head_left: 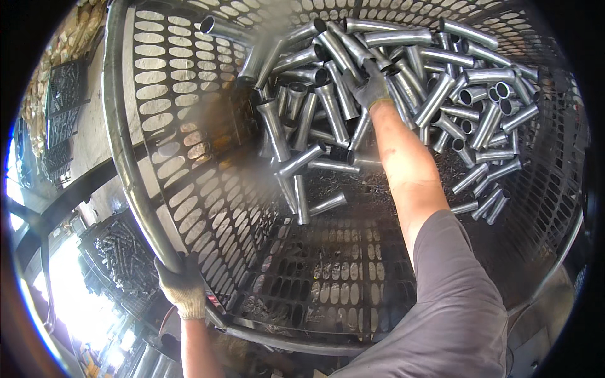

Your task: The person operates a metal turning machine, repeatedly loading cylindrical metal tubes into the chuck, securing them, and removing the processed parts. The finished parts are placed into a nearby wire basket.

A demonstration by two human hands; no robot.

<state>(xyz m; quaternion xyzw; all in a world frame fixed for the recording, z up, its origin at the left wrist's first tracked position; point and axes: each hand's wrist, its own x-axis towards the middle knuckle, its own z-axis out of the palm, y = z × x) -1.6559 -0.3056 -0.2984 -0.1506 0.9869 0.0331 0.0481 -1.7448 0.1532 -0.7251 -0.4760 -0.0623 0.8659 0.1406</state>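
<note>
The right hand (372, 91), in a grey glove, reaches into a heap of shiny metal tubes (435, 97). The heap lies at about 1 o'clock from the middle of the big mesh basket (283, 341).

1 shiny tube (339, 53) lies at 10 to 11 o'clock from the right fingers. Its long side runs from 11 o'clock down to 5 o'clock, and its 5 o'clock end is just beside the fingers. The right fingers look a bit spread, but I cannot tell if they have hold of it.

The left hand (181, 286) is far from it, at 8 o'clock. Its fingers curl around the round basket rim (121, 151).

A red and white patch (215, 301) sits near the left hand. I can't read any writing.
</note>
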